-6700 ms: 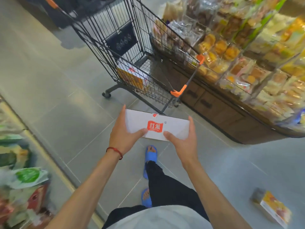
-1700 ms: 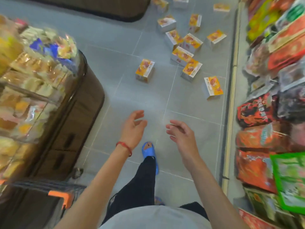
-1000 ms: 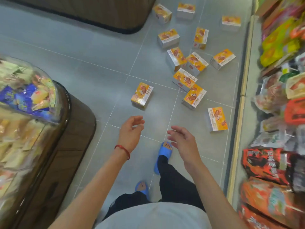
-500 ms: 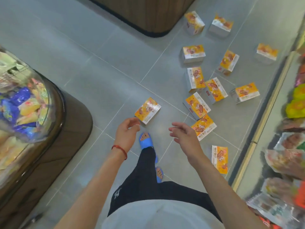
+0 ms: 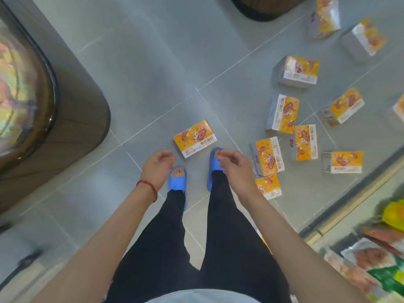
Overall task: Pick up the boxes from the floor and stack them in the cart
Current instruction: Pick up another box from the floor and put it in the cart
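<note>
The nearest box (image 5: 195,138) lies flat, printed face up, on the grey tiled floor (image 5: 142,73), just ahead of the person's blue slippers (image 5: 177,179) and between the two hands. The left hand (image 5: 158,169) and the right hand (image 5: 235,169) both hang empty above it, fingers loosely curled around nothing. It looks like a printed cardboard carton, so probably light and stiff, with glossy faces that may slip a little and corners that could dent. The surest hold would be on its two opposite short ends, one hand to each (a single hand across the narrow width might also do). The other boxes (image 5: 284,113) lie scattered over the floor to the right, some touching. One box (image 5: 267,185) is partly covered by the right forearm, those at the top right are blurred, and the print is unreadable. The cart is nowhere in view. The display case (image 5: 65,127) at left and the shelf (image 5: 371,259) at right are smeared and cut off.
</note>
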Motion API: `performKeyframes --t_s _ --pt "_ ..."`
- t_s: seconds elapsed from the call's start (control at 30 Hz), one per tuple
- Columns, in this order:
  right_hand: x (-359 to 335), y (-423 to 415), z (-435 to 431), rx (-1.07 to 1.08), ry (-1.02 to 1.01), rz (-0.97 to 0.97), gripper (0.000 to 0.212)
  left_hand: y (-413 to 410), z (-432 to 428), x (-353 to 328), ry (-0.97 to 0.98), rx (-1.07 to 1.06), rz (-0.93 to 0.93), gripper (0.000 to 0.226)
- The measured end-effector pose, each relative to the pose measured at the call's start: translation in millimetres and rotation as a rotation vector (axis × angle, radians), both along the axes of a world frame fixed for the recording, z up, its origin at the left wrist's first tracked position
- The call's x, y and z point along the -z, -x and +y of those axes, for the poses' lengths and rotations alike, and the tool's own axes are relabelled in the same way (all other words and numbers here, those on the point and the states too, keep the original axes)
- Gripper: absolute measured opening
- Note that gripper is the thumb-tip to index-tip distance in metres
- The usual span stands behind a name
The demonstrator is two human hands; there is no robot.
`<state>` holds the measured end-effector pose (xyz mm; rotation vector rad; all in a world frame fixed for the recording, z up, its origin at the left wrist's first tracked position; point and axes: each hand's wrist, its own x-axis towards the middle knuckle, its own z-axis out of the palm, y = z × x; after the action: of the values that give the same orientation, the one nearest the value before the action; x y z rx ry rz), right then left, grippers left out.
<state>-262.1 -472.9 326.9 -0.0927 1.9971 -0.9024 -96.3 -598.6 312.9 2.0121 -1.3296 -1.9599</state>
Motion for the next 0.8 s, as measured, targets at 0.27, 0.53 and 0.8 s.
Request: performKeyframes --t_s 0.27,0.53,0.8 --pt "72 74 -36 -0.382 -0.070 0.053 0.015 36 13 76 -0.134 -0.184 -0.069 0.017" --pt "193 110 -60 -0.523 -0.228 -0.010 0.010 35 13 207 -0.232 -0.304 -0.146 0.014" --pt "368 117 -75 -0.583 -0.311 0.054 0.013 29 0 386 -0.252 -0.309 -0.162 0.003"
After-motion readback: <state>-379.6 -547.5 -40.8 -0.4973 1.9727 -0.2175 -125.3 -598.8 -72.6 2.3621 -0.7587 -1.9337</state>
